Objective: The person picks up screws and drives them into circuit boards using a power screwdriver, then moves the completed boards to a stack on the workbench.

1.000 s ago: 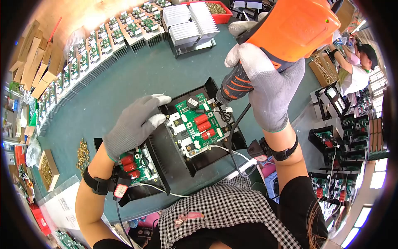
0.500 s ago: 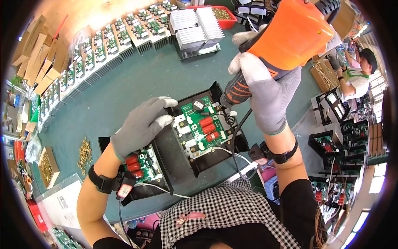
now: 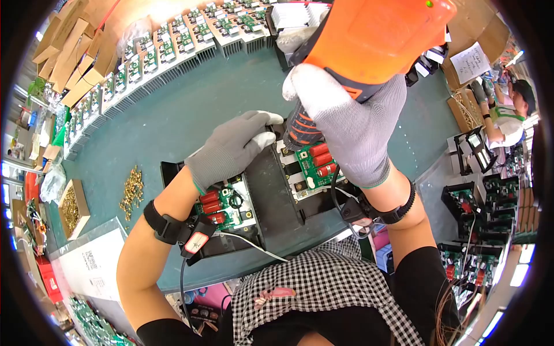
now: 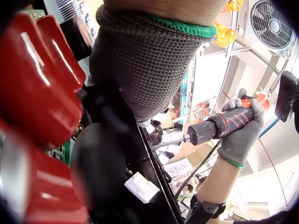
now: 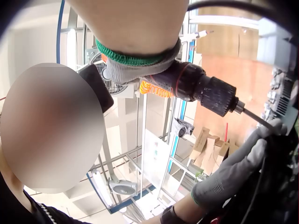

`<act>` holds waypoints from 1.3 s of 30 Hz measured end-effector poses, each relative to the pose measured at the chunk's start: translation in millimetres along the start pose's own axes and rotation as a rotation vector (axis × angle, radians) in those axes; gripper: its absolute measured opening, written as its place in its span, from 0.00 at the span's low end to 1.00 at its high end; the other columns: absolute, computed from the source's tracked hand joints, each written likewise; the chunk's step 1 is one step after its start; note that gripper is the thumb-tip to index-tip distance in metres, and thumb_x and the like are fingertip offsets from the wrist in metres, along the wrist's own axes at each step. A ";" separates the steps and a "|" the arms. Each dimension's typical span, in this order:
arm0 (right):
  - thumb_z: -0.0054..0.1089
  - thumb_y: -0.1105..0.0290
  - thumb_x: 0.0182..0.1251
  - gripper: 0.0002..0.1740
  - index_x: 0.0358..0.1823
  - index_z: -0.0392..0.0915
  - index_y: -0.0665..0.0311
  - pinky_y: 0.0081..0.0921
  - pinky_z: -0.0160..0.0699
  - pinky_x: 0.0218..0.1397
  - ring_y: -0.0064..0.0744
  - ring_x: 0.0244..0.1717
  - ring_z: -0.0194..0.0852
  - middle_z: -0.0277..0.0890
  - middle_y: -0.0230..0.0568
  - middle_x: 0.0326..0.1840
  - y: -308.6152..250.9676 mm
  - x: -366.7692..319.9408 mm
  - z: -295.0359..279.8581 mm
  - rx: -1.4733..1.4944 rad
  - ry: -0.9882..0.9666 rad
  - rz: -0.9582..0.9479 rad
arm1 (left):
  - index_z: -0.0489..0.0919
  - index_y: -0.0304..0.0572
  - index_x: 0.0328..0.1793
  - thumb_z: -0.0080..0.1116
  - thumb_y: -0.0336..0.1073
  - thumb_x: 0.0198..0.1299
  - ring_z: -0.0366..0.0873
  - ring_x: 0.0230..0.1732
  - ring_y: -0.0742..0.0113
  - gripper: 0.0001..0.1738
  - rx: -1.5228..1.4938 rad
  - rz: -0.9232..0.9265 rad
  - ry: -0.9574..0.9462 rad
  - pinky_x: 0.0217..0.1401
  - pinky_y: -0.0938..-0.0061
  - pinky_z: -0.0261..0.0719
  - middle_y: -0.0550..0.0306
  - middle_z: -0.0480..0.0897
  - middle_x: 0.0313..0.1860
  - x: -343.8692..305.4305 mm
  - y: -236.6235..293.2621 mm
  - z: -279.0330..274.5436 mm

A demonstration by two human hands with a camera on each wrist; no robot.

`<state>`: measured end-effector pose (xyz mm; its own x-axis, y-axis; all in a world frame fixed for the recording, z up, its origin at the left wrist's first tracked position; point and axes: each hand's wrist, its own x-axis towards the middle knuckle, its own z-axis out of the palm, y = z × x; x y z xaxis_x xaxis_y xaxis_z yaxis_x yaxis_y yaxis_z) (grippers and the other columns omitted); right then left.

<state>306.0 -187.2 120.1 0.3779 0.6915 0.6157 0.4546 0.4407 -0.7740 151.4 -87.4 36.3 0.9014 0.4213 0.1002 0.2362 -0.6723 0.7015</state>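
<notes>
My right hand (image 3: 352, 127), in a grey glove with whitened fingers, grips an orange and black power drill (image 3: 381, 40), nose down. Its long bit (image 5: 256, 119) reaches close to my left fingertips in the right wrist view. Beneath the drill lies a black metal case (image 3: 323, 206) holding a green circuit board (image 3: 310, 174) with red capacitors (image 3: 321, 160); drill and hand hide its upper right part. My gloved left hand (image 3: 231, 147) rests its extended fingers and thumb at the case's upper left edge. A second black case (image 3: 252, 222) with a similar board (image 3: 231, 216) sits under my left wrist.
Heatsinks with boards (image 3: 167, 49) curve along the bench's far side. Loose brass screws (image 3: 132, 190) lie left, beside a box of them (image 3: 70, 209). A white cable (image 3: 254, 245) crosses the near edge. At right, another person (image 3: 511, 115) works near stacked cases (image 3: 461, 199).
The drill has moved from the board's upper right corner to its upper left side, near my left fingertips. My left hand stays at the case edge while the head view shifts.
</notes>
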 end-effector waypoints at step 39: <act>0.50 0.85 0.58 0.20 0.54 0.67 0.75 0.30 0.79 0.35 0.32 0.28 0.78 0.79 0.51 0.39 2.3 -8.5 1.4 0.045 0.030 -0.046 | 0.74 0.32 0.62 0.44 0.38 0.73 0.73 0.52 0.71 0.20 -0.489 -0.441 0.398 0.61 0.75 0.69 0.59 0.78 0.42 -113.4 -27.3 -26.5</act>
<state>302.7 -191.3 113.0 0.3817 0.6528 0.6544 0.4352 0.4976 -0.7503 33.2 -100.7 24.5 0.5406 0.8376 -0.0792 0.2724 -0.0852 0.9584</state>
